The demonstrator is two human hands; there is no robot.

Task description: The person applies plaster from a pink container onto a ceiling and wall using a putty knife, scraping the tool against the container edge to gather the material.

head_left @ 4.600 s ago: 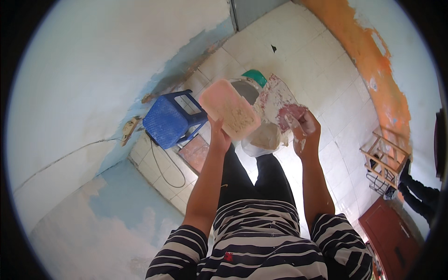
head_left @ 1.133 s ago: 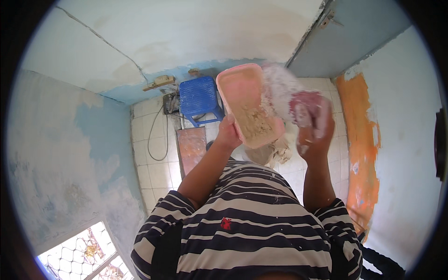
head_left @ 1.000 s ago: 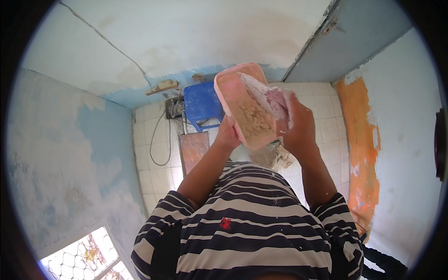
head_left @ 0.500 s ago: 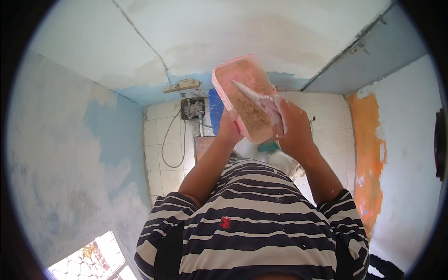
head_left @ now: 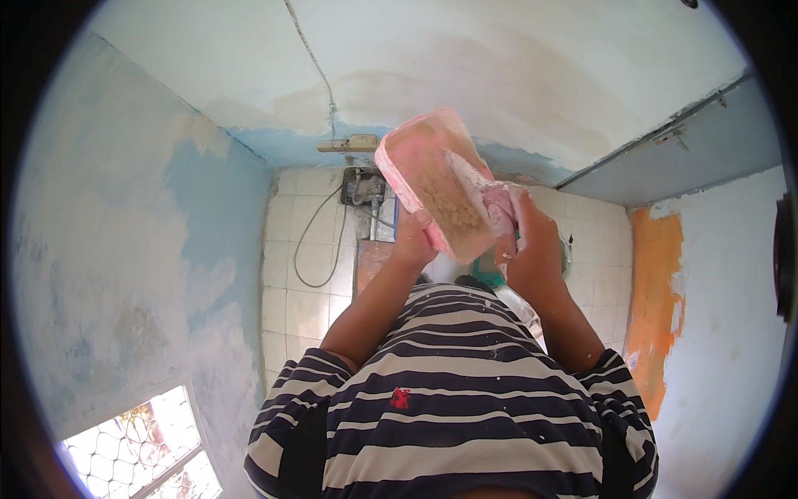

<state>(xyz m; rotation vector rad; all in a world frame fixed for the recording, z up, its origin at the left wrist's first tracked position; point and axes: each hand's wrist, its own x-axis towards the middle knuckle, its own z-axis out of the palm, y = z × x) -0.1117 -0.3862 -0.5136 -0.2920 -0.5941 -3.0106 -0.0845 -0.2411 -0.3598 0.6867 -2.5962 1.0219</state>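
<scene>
A pink rectangular plastic tub (head_left: 391, 173) is held up in front of me, tilted, with brownish putty-like paste inside and pale smears on its rim. My left hand (head_left: 413, 239) grips its near left side, thumb over the edge. In my right hand (head_left: 534, 243) is a trowel (head_left: 467, 176) caked in whitish paste. Its narrow blade points up and left over the tub's right part, near the right wall. Closed fingers hide most of its handle.
A grey machine with a motor (head_left: 364, 186) and a looped cable (head_left: 297, 258) sits on the tiled floor (head_left: 287, 312). A socket block (head_left: 347, 144) is on the patchy wall ahead. Something green (head_left: 486, 270) lies below the tub. A grilled window (head_left: 137, 445) is lower left; a grey door (head_left: 706, 150) stands right.
The trowel blade has shifted rightward across the tub, toward its right wall. The tub has dropped slightly in view. My view has turned a little, and more of the green thing below shows.
</scene>
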